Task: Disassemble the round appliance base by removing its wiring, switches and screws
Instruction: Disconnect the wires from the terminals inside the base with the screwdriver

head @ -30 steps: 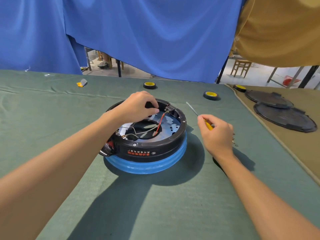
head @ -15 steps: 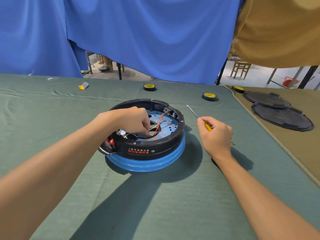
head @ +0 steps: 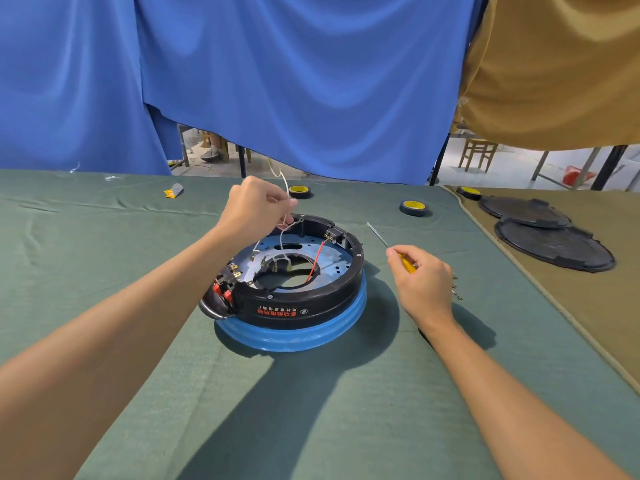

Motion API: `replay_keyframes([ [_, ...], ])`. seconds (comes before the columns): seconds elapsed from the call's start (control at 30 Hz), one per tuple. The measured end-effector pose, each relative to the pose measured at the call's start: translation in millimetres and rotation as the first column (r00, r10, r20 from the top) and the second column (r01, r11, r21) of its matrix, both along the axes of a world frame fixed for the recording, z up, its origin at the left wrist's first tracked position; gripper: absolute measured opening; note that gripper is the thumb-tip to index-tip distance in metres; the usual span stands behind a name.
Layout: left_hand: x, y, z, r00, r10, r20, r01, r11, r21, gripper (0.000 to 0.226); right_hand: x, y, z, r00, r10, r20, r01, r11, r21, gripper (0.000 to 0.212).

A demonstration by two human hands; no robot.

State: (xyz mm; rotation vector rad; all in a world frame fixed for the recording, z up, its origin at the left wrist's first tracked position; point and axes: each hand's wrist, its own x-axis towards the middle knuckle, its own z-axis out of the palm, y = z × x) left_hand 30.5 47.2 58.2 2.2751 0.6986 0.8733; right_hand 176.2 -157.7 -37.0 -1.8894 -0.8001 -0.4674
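Observation:
The round appliance base (head: pixel 298 306), a black ring on a blue rim, lies upside down on the green cloth. My left hand (head: pixel 254 207) is raised above its far edge and pinches white wires (head: pixel 282 233) that trail down into the base. A red wire (head: pixel 317 259) runs from a black switch block (head: pixel 333 234) on the far rim into the centre hole. Red switches (head: pixel 221 291) sit at the base's left side. My right hand (head: pixel 424 285) grips a yellow-handled screwdriver (head: pixel 381 237) to the right of the base, its shaft pointing away.
Two tape rolls (head: pixel 415 206) (head: pixel 300 191) lie behind the base, a third (head: pixel 468 192) on the brown cloth. Two black round covers (head: pixel 554 242) lie at right. A small yellow scrap (head: pixel 173 191) lies far left. Small screws (head: pixel 455 289) lie beside my right hand.
My left hand has come up out of the base's inside and lifted the white wires above the far rim. My right hand with the screwdriver has hardly moved.

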Motion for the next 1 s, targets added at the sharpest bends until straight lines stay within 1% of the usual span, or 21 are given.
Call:
replay_keyframes([
  [0.1,7.7,-13.4,10.5,0.995,-0.022,0.095,0.031,0.995,-0.097,0.021,-2.7,1.4,11.0,0.982,0.062,-0.179,-0.047,0.995,0.085,0.016],
  [0.17,13.9,-25.0,18.4,0.986,-0.051,0.16,0.088,0.969,-0.231,0.019,-5.1,1.9,24.1,0.94,0.158,-0.302,-0.098,0.974,0.203,0.022],
  [0.23,20.4,-38.5,25.7,0.972,-0.088,0.217,0.167,0.911,-0.378,0.017,-9.0,-0.2,39.1,0.879,0.283,-0.384,-0.14,0.923,0.359,0.026],
  [0.3,27.4,-53.0,30.1,0.955,-0.129,0.268,0.247,0.845,-0.474,0.017,-14.1,-3.3,51.6,0.819,0.403,-0.409,-0.188,0.861,0.472,0.025],
  [0.37,35.7,-67.2,30.7,0.938,-0.179,0.295,0.312,0.805,-0.505,0.016,-20.5,-6.3,62.1,0.766,0.482,-0.425,-0.245,0.83,0.501,0.025],
  [0.4,40.2,-73.9,29.8,0.934,-0.199,0.297,0.33,0.799,-0.503,0.016,-23.7,-7.9,66.7,0.74,0.511,-0.438,-0.274,0.823,0.497,0.025],
  [0.47,49.9,-84.6,26.4,0.933,-0.222,0.282,0.336,0.815,-0.471,0.017,-27.4,-12.3,73.4,0.705,0.542,-0.458,-0.319,0.818,0.478,0.023],
  [0.53,57.2,-90.8,22.7,0.933,-0.24,0.267,0.342,0.823,-0.453,0.017,-29.0,-15.2,76.4,0.703,0.542,-0.46,-0.322,0.82,0.474,0.019],
  [0.63,64.2,-93.7,16.1,0.921,-0.331,0.207,0.39,0.797,-0.462,0.019,-23.6,-20.3,72.1,0.726,0.506,-0.466,-0.277,0.835,0.476,0.019],
  [0.67,65.1,-91.4,12.3,0.922,-0.358,0.15,0.387,0.818,-0.425,0.02,-19.1,-22.5,68.0,0.742,0.476,-0.472,-0.249,0.849,0.466,0.019],
  [0.7,64.4,-86.4,8.5,0.929,-0.365,0.062,0.364,0.869,-0.335,0.022,-13.4,-25.3,63.3,0.76,0.435,-0.483,-0.21,0.867,0.451,0.019],
  [0.73,62.7,-78.9,4.5,0.939,-0.341,-0.048,0.326,0.925,-0.197,0.024,-7.0,-28.9,58.0,0.771,0.39,-0.504,-0.165,0.886,0.433,0.02],
  [0.77,59.5,-70.2,0.9,0.943,-0.291,-0.163,0.287,0.957,-0.045,0.026,-0.5,-32.8,52.8,0.773,0.344,-0.533,-0.121,0.905,0.408,0.02],
  [0.8,55.4,-61.1,-3.0,0.936,-0.23,-0.267,0.26,0.962,0.084,0.028,5.4,-36.6,47.2,0.767,0.301,-0.566,-0.085,0.923,0.375,0.021],
  [0.83,50.4,-53.0,-6.9,0.919,-0.185,-0.347,0.254,0.953,0.165,0.03,10.4,-39.4,41.1,0.76,0.258,-0.597,-0.057,0.941,0.334,0.022],
  [0.9,41.8,-39.7,-14.6,0.881,-0.151,-0.449,0.284,0.927,0.245,0.041,18.7,-42.1,28.9,0.766,0.151,-0.625,-0.009,0.974,0.225,0.023],
  [0.93,39.0,-35.2,-17.8,0.862,-0.145,-0.486,0.309,0.91,0.277,0.047,21.8,-42.6,23.7,0.786,0.074,-0.613,0.014,0.99,0.137,0.022],
  [1.0,34.1,-28.3,-20.6,0.831,-0.139,-0.539,0.343,0.891,0.299,0.052,25.2,-43.3,17.2,0.851,-0.123,-0.511,0.063,0.989,-0.134,0.018],
])
